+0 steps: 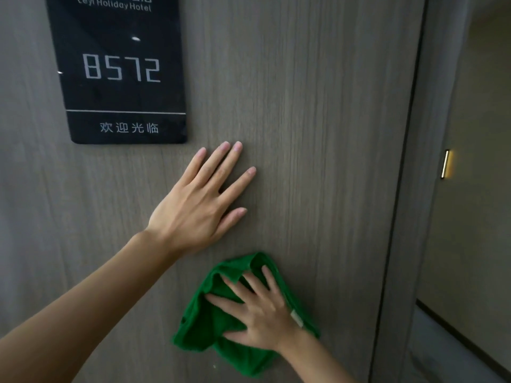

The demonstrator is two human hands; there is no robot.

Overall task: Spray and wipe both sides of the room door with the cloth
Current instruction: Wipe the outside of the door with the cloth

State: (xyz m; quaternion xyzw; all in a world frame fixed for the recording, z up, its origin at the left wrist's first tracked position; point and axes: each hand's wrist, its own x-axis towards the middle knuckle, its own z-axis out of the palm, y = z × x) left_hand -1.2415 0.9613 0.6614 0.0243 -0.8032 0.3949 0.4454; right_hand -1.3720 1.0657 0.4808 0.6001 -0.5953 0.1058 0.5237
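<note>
Head view: left hand [197, 201] flat against the grey wood-grain door [318, 134], fingers straight and spread, just below the black room-number plaque [121, 70], gripping nothing. Right hand [261, 308] lower down, fingers straight and splayed, pressing the green cloth [204, 324] flat to the panel, not curled round it. Cloth bunched and folded, a loose corner hanging below the palm, a pale label [296, 318] beside the wrist. Door edge [398, 189] to the right, with the brass latch plate [445, 163] lit beyond it. No spray bottle anywhere in frame. Likely risks: cloth sliding out from under an open palm on a fast stroke, since held by pressure alone; folded fabric leaving unwiped streaks; strip under the bracing left palm missed or fingermarked; plaque edges skipped; door swinging under a hard push, fingers close to that edge.
</note>
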